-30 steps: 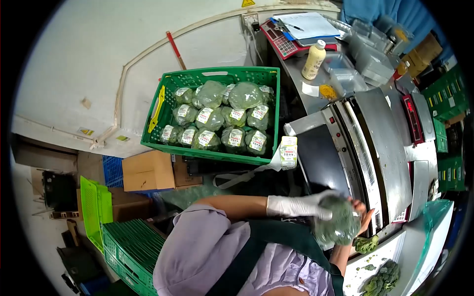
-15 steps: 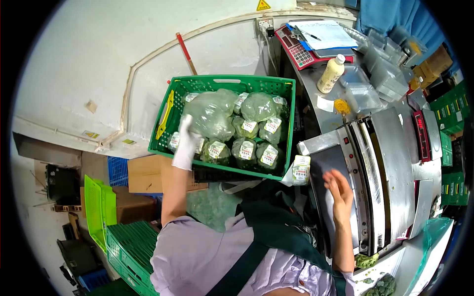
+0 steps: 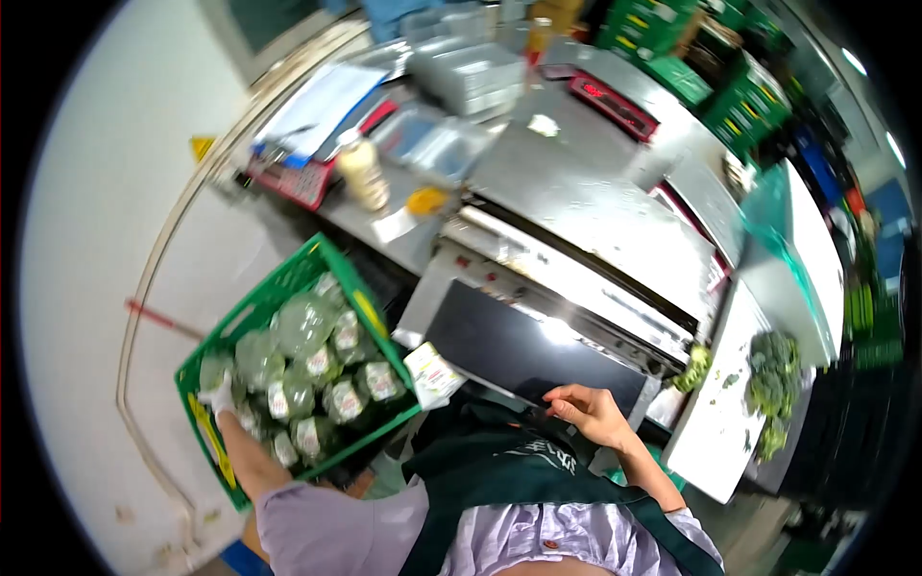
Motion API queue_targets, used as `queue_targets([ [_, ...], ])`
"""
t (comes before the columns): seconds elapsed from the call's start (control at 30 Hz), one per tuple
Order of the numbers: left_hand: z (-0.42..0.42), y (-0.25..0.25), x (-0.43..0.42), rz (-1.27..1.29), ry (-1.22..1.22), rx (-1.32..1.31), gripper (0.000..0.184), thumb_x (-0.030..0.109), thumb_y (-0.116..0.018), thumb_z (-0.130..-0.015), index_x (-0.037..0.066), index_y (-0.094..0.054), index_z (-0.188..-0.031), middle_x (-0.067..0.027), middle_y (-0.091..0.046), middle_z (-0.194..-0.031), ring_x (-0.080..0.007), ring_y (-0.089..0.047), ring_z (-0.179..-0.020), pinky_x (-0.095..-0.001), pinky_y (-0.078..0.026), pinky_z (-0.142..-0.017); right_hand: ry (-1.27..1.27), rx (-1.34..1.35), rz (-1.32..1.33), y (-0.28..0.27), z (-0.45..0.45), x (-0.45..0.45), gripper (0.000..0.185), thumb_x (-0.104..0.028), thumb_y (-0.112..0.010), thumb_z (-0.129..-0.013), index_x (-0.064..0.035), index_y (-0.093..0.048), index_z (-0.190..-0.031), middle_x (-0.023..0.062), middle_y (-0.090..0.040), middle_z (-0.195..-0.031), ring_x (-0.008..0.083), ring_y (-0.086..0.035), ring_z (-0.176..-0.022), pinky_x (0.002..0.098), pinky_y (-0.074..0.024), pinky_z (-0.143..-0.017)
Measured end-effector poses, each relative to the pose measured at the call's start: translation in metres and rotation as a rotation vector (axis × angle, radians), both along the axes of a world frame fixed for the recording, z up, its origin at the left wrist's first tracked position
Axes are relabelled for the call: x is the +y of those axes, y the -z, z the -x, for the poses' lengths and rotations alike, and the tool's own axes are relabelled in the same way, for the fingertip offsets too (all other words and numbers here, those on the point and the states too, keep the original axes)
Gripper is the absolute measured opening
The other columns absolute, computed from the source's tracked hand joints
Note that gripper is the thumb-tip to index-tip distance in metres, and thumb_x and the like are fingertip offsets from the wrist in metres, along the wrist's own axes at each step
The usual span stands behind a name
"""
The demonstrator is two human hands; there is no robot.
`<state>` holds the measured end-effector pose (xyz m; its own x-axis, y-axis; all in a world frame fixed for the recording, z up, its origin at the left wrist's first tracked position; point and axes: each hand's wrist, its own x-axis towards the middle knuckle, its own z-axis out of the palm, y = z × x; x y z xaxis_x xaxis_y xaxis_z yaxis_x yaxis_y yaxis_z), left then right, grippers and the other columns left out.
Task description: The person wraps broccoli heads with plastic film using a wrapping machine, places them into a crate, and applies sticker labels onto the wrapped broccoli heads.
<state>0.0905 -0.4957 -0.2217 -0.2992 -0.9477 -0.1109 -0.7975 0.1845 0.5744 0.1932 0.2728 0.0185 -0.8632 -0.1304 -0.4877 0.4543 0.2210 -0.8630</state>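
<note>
The steel bench (image 3: pixel 425 235) is stretching across the far side, and near it, to the left, the green crate (image 3: pixel 259 300) is carrying a whole crowd of goods! A dark plate (image 3: pixel 490 336) is lying to the right, catching a bright glare. Near its front edge the bare right hand (image 3: pixel 597 419) is holding nothing, fingers loosely curling, thumb standing apart from them. Now the wrapped heads (image 3: pixel 304 324): they're all nestling inside the crate, and they're looking fairly light, firm underneath, with slick film and florets likely bruising under a squeeze. Cupping the round body with spread fingers is seeming wiser than pinching loose wrap. The gloved left hand (image 3: pixel 221 394) is resting among the leftmost heads; blur is hiding whether that grip is closing on one. And small white labels (image 3: pixel 319 362) are showing on several.
</note>
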Motion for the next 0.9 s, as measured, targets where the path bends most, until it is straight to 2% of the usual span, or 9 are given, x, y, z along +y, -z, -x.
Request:
queue_targets([
  [0.03, 0.01, 0.023, -0.04, 0.047, -0.074, -0.299, 0.139, 0.057, -0.081, -0.048, -0.001, 0.006, -0.14, -0.0184, -0.027, -0.14, -0.028, -0.034, -0.127, -0.0369, -0.036, -0.1, 0.054, -0.003, -0.019, -0.005, -0.006, 0.009, 0.026, -0.018, -0.059, -0.089, 0.0016, -0.059, -0.107, 0.0057, -0.064, -0.086, 0.0106, -0.06, -0.083, 0.0241, -0.0468, -0.074],
  [0.1, 0.005, -0.009, -0.022, 0.186, -0.053, -0.574, 0.13, 0.063, -0.077, -0.048, 0.0, -0.01, -0.139, -0.02, -0.034, -0.137, -0.0334, -0.043, -0.12, -0.0376, -0.038, -0.099, 0.153, 0.03, -0.053, -0.002, -0.024, 0.034, 0.026, -0.017, -0.06, -0.089, 0.0017, -0.059, -0.106, 0.0056, -0.064, -0.087, 0.01, -0.06, -0.083, 0.0234, -0.0471, -0.073],
  [0.2, 0.008, -0.089, 0.081, 0.473, 0.247, -0.125, 0.062, 0.047, -0.065, -0.075, -0.005, -0.057, -0.107, -0.0262, -0.062, -0.096, -0.0396, -0.061, -0.082, -0.0452, -0.049, -0.071, 0.312, 0.092, -0.089, -0.008, -0.053, 0.077, 0.021, -0.014, -0.06, -0.088, 0.0, -0.061, -0.104, 0.0045, -0.064, -0.088, 0.0096, -0.06, -0.082, 0.0232, -0.0477, -0.073],
  [0.23, 0.015, -0.097, 0.101, 0.527, 0.43, 0.04, 0.05, 0.041, -0.06, -0.08, -0.006, -0.061, -0.097, -0.0268, -0.06, -0.101, -0.0394, -0.06, -0.081, -0.0451, -0.049, -0.073, 0.381, 0.127, -0.135, -0.003, -0.066, 0.094, 0.024, -0.019, -0.061, -0.086, -0.0013, -0.062, -0.103, 0.0051, -0.065, -0.087, 0.0102, -0.06, -0.079, 0.0246, -0.0483, -0.071],
  [0.4, 0.083, -0.122, 0.216, 0.551, 0.516, 0.166, 0.039, 0.026, -0.058, -0.086, -0.003, -0.059, -0.111, -0.02, -0.062, -0.106, -0.0346, -0.06, -0.09, -0.0394, -0.048, -0.079, 0.676, 0.251, -0.411, 0.008, -0.121, 0.191, 0.028, -0.021, -0.064, -0.082, -0.0017, -0.063, -0.102, 0.0092, -0.066, -0.093, 0.018, -0.065, -0.076, 0.0295, -0.0504, -0.068],
  [0.47, 0.096, -0.137, 0.28, 0.285, 0.528, 0.372, 0.035, 0.021, -0.055, -0.088, -0.001, -0.058, -0.114, -0.0188, -0.061, -0.109, -0.0311, -0.059, -0.095, -0.0351, -0.047, -0.084, 0.779, 0.218, -0.621, 0.026, -0.146, 0.235, 0.03, -0.023, -0.066, -0.079, -0.0026, -0.063, -0.101, 0.0106, -0.067, -0.092, 0.0193, -0.066, -0.077, 0.0304, -0.0513, -0.068],
  [0.53, 0.103, -0.154, 0.312, 0.464, 0.822, 0.286, 0.034, 0.019, -0.055, -0.087, -0.001, -0.058, -0.114, -0.0182, -0.059, -0.113, -0.0289, -0.058, -0.101, -0.0336, -0.045, -0.087, 0.847, 0.245, -0.88, 0.046, -0.172, 0.286, 0.032, -0.022, -0.067, -0.077, -0.0045, -0.063, -0.102, 0.0115, -0.067, -0.088, 0.0241, -0.065, -0.073, 0.0339, -0.0518, -0.067],
  [0.8, 0.118, -0.199, 0.427, 0.033, 1.063, 0.537, 0.032, 0.022, -0.051, -0.09, 0.002, -0.059, -0.114, -0.0118, -0.056, -0.119, -0.0255, -0.053, -0.104, -0.0327, -0.042, -0.091, 0.987, 0.014, -1.737, 0.069, -0.239, 0.47, 0.08, -0.018, -0.082, -0.054, -0.0113, -0.045, -0.124, 0.0178, -0.042, -0.129, 0.037, -0.042, -0.116, 0.042, -0.0414, -0.09],
  [0.9, 0.11, -0.214, 0.464, -0.04, 1.101, 0.515, 0.032, 0.025, -0.05, -0.091, 0.006, -0.058, -0.116, -0.0092, -0.052, -0.123, -0.0248, -0.048, -0.112, -0.0374, -0.038, -0.096, 0.788, -0.137, -1.719, 0.073, -0.246, 0.501, 0.1, -0.018, -0.086, -0.049, -0.0159, -0.034, -0.134, 0.0192, -0.035, -0.135, 0.0383, -0.036, -0.122, 0.0481, -0.0371, -0.094],
])
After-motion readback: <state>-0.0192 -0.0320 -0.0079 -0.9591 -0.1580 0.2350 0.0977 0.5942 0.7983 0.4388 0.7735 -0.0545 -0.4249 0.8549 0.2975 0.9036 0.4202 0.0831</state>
